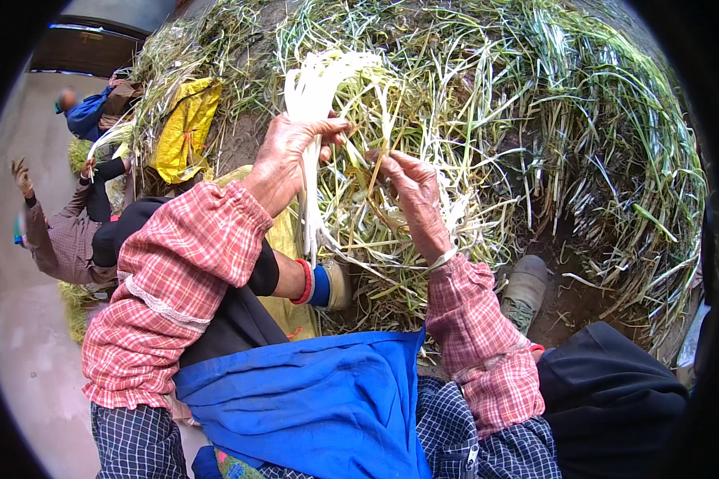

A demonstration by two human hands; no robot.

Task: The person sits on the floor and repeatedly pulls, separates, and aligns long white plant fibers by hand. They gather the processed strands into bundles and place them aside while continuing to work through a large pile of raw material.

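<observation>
My left hand is closed around a bundle of long white-stemmed leafy stalks, perhaps garlic chives, whose pale ends hang below the fist beside my wrist. To its right, my right hand pinches a yellowed, withered leaf between thumb and fingers, close to a few stalks that stick out from the bundle. Beneath both hands lies a loose litter of pale and yellow leaves. Part of the right hand's fingertips is hidden behind the leaf strands.
A large heap of green stalks spreads ahead and to the right. A yellow plastic sack lies at the left. Two people sit further left, one in blue, one in a checked top. My shoe rests by the heap.
</observation>
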